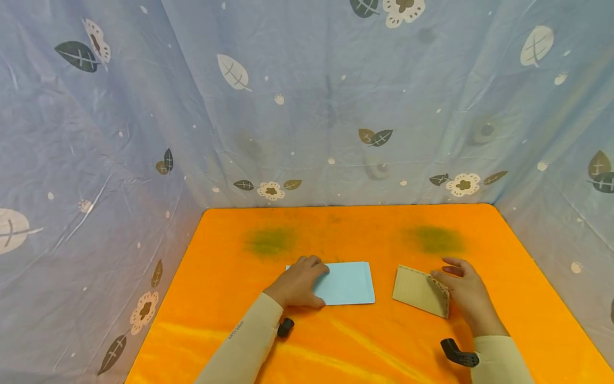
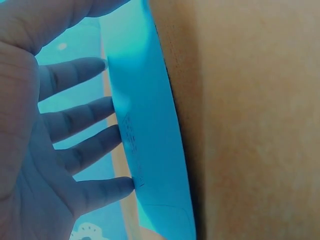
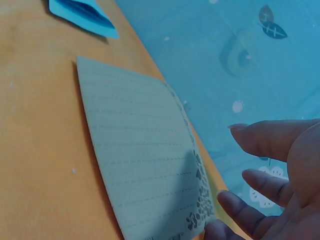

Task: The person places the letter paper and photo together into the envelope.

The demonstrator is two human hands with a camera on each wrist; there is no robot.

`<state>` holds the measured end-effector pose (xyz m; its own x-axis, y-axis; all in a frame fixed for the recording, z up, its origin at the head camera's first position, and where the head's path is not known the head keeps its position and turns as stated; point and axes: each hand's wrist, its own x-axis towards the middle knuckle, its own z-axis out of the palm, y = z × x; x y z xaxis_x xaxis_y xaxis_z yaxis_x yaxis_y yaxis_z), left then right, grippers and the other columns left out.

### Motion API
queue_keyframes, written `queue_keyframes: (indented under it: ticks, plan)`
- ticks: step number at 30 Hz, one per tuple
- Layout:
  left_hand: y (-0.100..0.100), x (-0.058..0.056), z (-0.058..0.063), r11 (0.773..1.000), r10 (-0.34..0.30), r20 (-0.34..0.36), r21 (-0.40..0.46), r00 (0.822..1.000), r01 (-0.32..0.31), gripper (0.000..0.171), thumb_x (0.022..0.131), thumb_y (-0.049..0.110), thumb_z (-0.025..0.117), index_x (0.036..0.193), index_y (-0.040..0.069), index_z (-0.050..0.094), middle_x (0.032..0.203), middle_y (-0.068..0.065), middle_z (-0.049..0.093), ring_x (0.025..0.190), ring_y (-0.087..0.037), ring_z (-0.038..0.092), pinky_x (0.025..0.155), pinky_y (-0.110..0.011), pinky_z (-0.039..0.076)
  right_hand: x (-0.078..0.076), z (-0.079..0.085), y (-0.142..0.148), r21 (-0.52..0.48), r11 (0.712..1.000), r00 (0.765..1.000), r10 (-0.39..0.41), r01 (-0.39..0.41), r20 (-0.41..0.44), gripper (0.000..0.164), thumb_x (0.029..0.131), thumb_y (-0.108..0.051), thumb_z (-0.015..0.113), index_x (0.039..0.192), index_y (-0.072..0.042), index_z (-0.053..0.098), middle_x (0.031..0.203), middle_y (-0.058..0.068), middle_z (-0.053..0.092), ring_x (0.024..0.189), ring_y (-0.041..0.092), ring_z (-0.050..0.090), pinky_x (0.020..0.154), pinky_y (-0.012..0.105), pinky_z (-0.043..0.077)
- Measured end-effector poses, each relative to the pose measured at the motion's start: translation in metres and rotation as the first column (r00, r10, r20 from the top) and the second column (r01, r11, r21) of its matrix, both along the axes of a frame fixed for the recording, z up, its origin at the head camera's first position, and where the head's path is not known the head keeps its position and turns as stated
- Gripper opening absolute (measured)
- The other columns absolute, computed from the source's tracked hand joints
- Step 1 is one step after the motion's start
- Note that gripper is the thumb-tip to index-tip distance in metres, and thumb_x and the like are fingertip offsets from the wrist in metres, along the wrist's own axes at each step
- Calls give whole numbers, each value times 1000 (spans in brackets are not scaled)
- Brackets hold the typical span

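Blue envelope (image 1: 346,282): one, lying flat on the orange table (image 1: 338,226), left of centre, its left end under the left hand (image 1: 299,285). Left hand: fingers spread and nearly straight, tips touching the envelope's far edge, thumb at its near side; not closed round it. Beige card (image 1: 416,290): one, printed with dashed lines and a dark floral pattern at one corner, set at a slant on the table to the right of the envelope, the two well apart. Right hand (image 1: 469,296): at the card's right end, fingers loosely parted, no firm hold; whether a fingertip touches the corner, cannot tell. Sleeves: two, pale, a black fitting (image 1: 458,353) at each wrist. Surround: pale blue curtain (image 1: 307,106) with leaves and flowers; two greenish smudges (image 1: 271,241) on the table's far part.
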<state>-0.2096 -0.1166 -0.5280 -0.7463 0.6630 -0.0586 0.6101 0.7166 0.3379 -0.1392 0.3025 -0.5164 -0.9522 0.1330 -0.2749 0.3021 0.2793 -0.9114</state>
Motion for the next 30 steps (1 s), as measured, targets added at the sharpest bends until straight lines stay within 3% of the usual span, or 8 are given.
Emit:
queue_keyframes:
  ticks: [4,7,17,19,24,27,30]
  plan:
    - [-1,0,0,1000,5,6,8,1000,-5,76,83,44,93,148,19,64,143,-1,54,126,-22,51,99,-36,52,0,-1,4,-22,1000,1000,-11,12,29,89,111,-35,67,171,4,14,165,34,25,146,54,33,114,67,34]
    - [-1,0,0,1000,6,7,7,1000,-6,76,83,43,93,148,19,64,143,-1,54,126,-22,50,99,-36,52,1,-1,6,-13,1000,998,-6,7,66,95,109,-35,70,170,7,11,166,37,23,147,55,31,115,68,32]
    - [0,-1,-1,1000,7,9,3,1000,-7,76,84,44,93,149,20,63,145,-2,54,127,-22,49,101,-36,51,8,2,9,-8,999,988,48,-48,144,99,108,-29,72,167,13,4,164,48,9,146,61,27,109,65,42]
    - [0,-1,-1,1000,6,7,4,1000,-6,76,84,43,93,149,19,63,144,-2,53,126,-22,49,101,-36,51,9,2,8,-1,999,987,40,-40,153,99,107,-26,72,166,14,3,164,49,7,144,61,31,103,60,48]
    - [-1,0,-1,1000,11,9,3,1000,-11,76,84,43,93,149,19,63,144,-2,53,125,-22,49,100,-35,51,11,-3,4,7,1000,983,23,-24,184,92,106,-19,74,164,17,11,160,49,18,117,46,61,81,45,60]
    - [-1,0,-1,1000,12,10,5,1000,-12,76,84,43,94,149,19,63,144,-2,53,126,-22,49,100,-35,51,12,-6,3,31,999,979,35,-42,199,85,105,-17,74,162,18,21,158,48,23,111,43,65,80,44,60]
    - [-2,0,-1,1000,11,12,13,1000,-11,76,84,44,94,149,19,63,145,-2,53,127,-22,49,101,-36,51,12,-6,2,89,993,980,57,-75,193,79,105,-20,75,159,18,32,155,45,29,122,48,56,85,46,57]
